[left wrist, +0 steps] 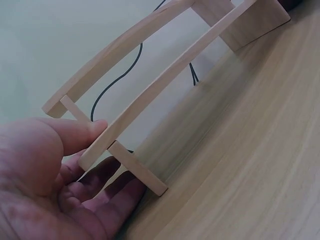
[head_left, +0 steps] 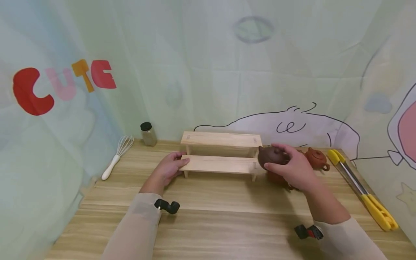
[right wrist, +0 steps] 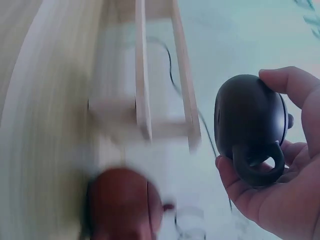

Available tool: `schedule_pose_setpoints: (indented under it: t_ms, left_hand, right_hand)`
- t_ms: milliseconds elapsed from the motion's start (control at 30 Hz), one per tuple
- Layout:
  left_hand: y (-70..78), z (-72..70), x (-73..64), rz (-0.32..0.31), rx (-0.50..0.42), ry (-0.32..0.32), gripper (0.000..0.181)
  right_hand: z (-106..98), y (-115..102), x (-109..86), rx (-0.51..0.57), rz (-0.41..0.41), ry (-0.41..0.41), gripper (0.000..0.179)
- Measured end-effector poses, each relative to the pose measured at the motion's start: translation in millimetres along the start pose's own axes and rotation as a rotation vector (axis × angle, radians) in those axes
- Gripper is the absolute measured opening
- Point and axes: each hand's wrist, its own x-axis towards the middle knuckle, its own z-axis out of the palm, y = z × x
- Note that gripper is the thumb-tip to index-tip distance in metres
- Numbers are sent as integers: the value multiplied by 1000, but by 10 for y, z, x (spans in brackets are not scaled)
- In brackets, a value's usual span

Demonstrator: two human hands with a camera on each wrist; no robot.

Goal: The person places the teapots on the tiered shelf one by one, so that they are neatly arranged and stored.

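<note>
A two-tier wooden rack (head_left: pixel 216 164) stands near the back of the table. At the left end of its lower shelf, my left hand (head_left: pixel 168 168) grips the board, thumb on top and fingers beneath, as the left wrist view shows. My right hand (head_left: pixel 297 169) holds a dark brown teapot (head_left: pixel 271 156) in the air beside the rack's right end. The right wrist view shows that teapot's looped handle (right wrist: pixel 259 172) between thumb and fingers. Below it sits a reddish-brown teapot (head_left: pixel 276 178), partly hidden by the hand. Another reddish teapot (head_left: pixel 316 159) is farther right.
Yellow-ended tongs (head_left: pixel 362 187) lie along the table's right edge. At the left are a white-handled whisk (head_left: pixel 115 160) and a jar with a black lid (head_left: pixel 148 134). A printed curtain (head_left: pixel 214 72) hangs close behind the table (head_left: pixel 208 231).
</note>
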Motion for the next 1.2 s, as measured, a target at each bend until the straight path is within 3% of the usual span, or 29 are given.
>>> schedule_pose_setpoints:
  t_ms: [200,700,933,1200]
  left_hand:
    - [-14,-4,10,-4,0,9,56]
    - [5,-18,-6,-10,8,12,55]
    - [27,-43,-1,-21,34,9,56]
    - [29,-16,-1,-23,40,-5,57]
  right_hand:
    - [362,-405,216,54,-87,-35,79]
    - [1014,-1122,918,192,-150,-82,75]
    - [1190,-1329,1126,164,-173,-99,78]
    - [1292,-1389,1274,132,-163,-109,80]
